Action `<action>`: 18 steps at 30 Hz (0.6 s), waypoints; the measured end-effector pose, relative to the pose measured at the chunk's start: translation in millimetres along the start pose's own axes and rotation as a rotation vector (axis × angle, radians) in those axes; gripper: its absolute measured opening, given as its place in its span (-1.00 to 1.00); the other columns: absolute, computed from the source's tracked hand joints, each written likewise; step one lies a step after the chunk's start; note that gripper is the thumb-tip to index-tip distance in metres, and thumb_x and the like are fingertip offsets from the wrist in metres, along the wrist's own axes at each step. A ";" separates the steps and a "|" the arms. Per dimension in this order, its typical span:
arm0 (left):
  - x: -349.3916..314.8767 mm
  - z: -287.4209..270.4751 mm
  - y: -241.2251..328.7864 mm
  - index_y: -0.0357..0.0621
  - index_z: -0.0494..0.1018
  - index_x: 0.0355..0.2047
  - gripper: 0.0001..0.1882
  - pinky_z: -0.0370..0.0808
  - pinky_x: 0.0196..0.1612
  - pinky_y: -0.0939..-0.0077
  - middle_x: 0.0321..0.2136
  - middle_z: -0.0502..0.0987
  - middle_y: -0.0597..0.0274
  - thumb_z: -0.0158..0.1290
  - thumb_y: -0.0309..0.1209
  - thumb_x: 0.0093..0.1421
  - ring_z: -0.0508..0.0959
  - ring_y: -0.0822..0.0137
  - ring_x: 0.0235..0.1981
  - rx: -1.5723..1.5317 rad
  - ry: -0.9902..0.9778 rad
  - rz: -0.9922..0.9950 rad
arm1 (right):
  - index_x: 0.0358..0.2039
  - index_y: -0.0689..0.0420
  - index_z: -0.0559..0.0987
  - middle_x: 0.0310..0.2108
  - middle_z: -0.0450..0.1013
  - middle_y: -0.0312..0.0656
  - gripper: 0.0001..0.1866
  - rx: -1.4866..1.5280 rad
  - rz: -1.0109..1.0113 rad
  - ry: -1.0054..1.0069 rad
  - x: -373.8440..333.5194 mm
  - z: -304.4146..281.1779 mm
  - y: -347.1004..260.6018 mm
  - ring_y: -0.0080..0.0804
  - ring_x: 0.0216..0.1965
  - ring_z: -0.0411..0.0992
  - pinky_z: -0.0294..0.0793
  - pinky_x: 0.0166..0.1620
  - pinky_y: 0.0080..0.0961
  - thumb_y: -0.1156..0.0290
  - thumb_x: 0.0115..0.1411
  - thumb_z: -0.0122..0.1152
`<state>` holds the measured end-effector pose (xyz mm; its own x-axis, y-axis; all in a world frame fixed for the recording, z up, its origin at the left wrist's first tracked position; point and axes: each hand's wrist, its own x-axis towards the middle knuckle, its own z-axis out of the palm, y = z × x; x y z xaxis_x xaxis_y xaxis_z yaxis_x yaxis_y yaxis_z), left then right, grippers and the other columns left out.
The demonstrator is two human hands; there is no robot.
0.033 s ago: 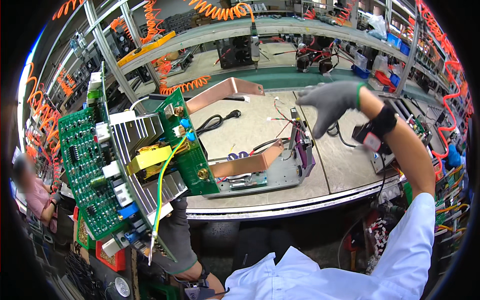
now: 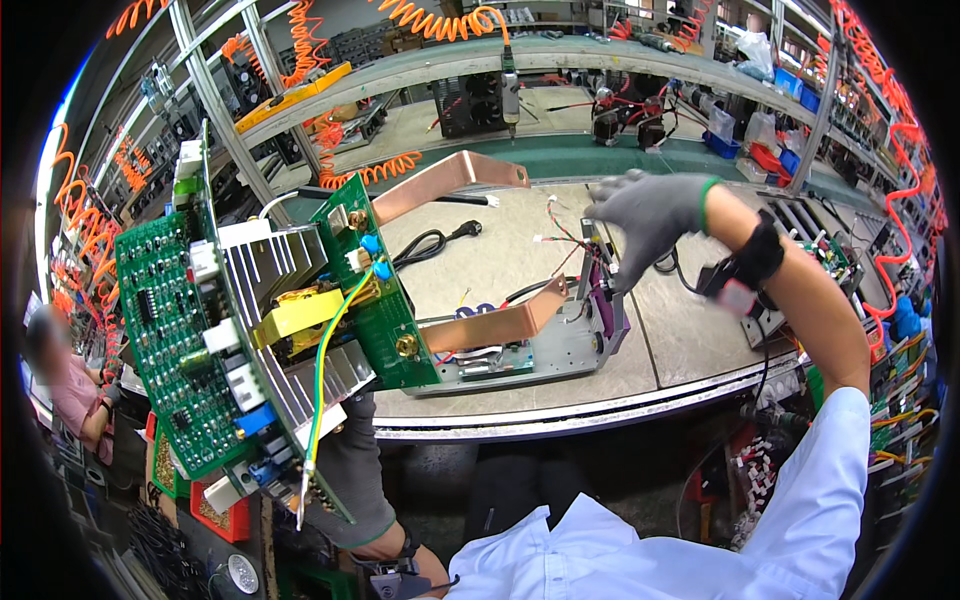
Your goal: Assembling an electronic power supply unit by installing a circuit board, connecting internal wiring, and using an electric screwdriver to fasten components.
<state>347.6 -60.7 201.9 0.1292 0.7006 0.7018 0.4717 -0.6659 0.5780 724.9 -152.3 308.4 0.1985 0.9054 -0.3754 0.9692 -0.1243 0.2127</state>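
A green circuit board assembly (image 2: 160,330) with silver heat sinks (image 2: 272,262), a yellow-wrapped transformer (image 2: 300,318) and a yellow-green wire (image 2: 322,390) is raised at the left. Two bent copper bars (image 2: 430,190) stick out from it to the right. My left hand (image 2: 358,490), in a grey glove, holds the assembly from below; its fingers are hidden behind the boards. My right hand (image 2: 655,218), also gloved, hovers with fingers spread and nothing in them, by the purple-edged end panel (image 2: 608,310) of a grey metal chassis (image 2: 510,375) on the bench. Thin wires (image 2: 565,237) rise beside that panel.
A black power cord (image 2: 425,247) lies on the bench (image 2: 690,340) behind the chassis. An air screwdriver (image 2: 510,95) hangs from an orange coiled hose. Another unit (image 2: 820,250) stands at the right. Red bins (image 2: 225,515) sit lower left; a co-worker (image 2: 75,375) is at far left.
My right hand has shifted slightly left and down, closer to the chassis end panel. The left hand and the board assembly are almost unmoved.
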 end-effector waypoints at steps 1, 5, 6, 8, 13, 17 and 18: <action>-1.6 2.6 3.8 -0.39 0.11 0.27 -0.02 0.42 0.21 0.31 0.19 0.38 -0.08 0.42 -0.17 0.02 0.45 0.17 0.16 -0.189 0.016 -0.117 | 0.24 0.31 0.34 0.37 0.08 0.24 0.15 -0.080 0.009 0.030 7.5 9.7 -10.6 0.13 0.41 0.03 -0.08 0.44 -0.02 -0.23 -0.23 0.47; -1.5 12.5 16.0 -0.29 0.09 0.32 -0.02 0.38 0.23 0.10 0.26 0.32 -0.06 0.33 -0.02 0.10 0.38 0.12 0.24 -0.351 -0.025 -0.216 | 0.22 0.30 0.39 0.36 0.11 0.26 0.04 -0.452 0.070 -0.118 62.2 44.6 -49.1 0.16 0.41 0.03 -0.24 0.40 0.25 -0.08 -0.23 0.45; -0.3 14.0 18.0 -0.22 0.09 0.34 -0.06 0.31 0.25 -0.04 0.28 0.26 -0.08 0.22 0.06 0.14 0.31 0.03 0.27 -0.829 -0.043 -0.318 | 0.24 0.08 0.46 0.37 0.17 0.08 -0.14 -0.528 0.062 -0.040 72.3 53.0 -58.5 0.23 0.40 0.03 -0.26 0.36 0.38 -0.16 0.00 0.36; 3.1 15.7 21.8 -0.09 0.08 0.37 -0.11 0.19 0.28 -0.33 0.33 0.15 -0.13 0.00 0.21 0.21 0.17 -0.16 0.33 -1.783 -0.081 -0.513 | 0.28 0.05 0.41 0.36 0.18 0.07 -0.20 -0.581 0.164 -0.001 88.1 64.1 -73.5 0.08 0.42 0.05 -0.14 0.39 0.23 -0.16 0.12 0.23; 8.8 30.6 40.4 -0.09 0.13 0.34 -0.20 0.32 0.20 -0.41 0.29 0.18 -0.15 -0.09 0.19 0.29 0.25 -0.19 0.28 -1.954 -0.127 -0.581 | -0.19 0.12 0.68 -0.08 0.54 -0.04 -0.65 -0.269 0.067 0.333 78.6 70.5 -57.0 -0.08 0.07 0.45 0.12 0.29 0.14 0.16 0.20 0.09; 11.9 48.5 55.7 -0.15 0.10 0.31 -0.21 0.46 0.16 -0.24 0.25 0.17 -0.21 0.01 0.10 0.27 0.31 -0.08 0.23 -2.096 -0.205 -0.629 | -0.36 0.08 0.59 -0.31 0.52 -0.12 -0.78 0.497 -0.045 1.144 49.2 89.3 -21.8 -0.25 -0.21 0.49 0.42 -0.02 -0.30 0.27 0.29 0.04; 12.3 52.3 58.1 -0.16 0.11 0.31 -0.19 0.47 0.15 -0.22 0.25 0.15 -0.21 0.03 0.12 0.25 0.31 -0.07 0.23 -2.051 -0.205 -0.651 | -0.29 0.13 0.60 -0.37 0.49 -0.21 -0.71 0.831 0.018 1.046 45.7 96.7 -16.4 -0.37 -0.27 0.46 0.42 -0.10 -0.42 0.20 0.34 0.01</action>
<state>422.2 -77.4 222.4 0.5143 0.7993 0.3110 -0.8541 0.4446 0.2699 732.1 -148.2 200.5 0.3698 0.7376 0.5650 0.8424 -0.0097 -0.5387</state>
